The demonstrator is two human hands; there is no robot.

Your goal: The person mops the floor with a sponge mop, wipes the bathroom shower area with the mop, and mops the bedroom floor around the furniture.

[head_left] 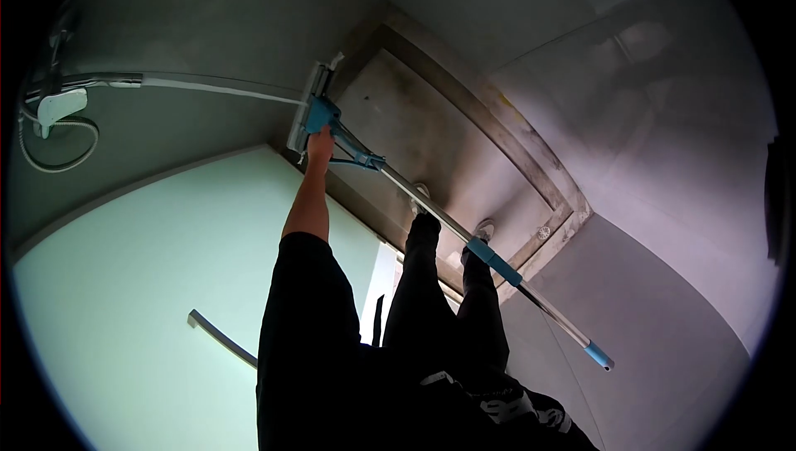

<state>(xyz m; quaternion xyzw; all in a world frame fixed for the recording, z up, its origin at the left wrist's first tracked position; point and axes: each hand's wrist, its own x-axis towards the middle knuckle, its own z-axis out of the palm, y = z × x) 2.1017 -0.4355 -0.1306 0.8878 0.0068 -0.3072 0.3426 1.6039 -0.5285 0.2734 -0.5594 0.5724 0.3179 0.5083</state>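
Note:
My left hand is wrapped round the blue neck of a long-handled mop, just below its head. The mop head is held at the upper middle, with a blue bracket and a pale strip across it, near the corner of the walls. From there the mop's metal pole slants down to the right, passing in front of my legs. A blue sleeve sits partway along it, and a blue grip caps the free end. My right hand does not show.
I stand in shoes on a stained shower floor bordered by a dirty raised edge. A shower mixer with a looped hose is at the left. Below it, a pale glass panel carries a bar handle.

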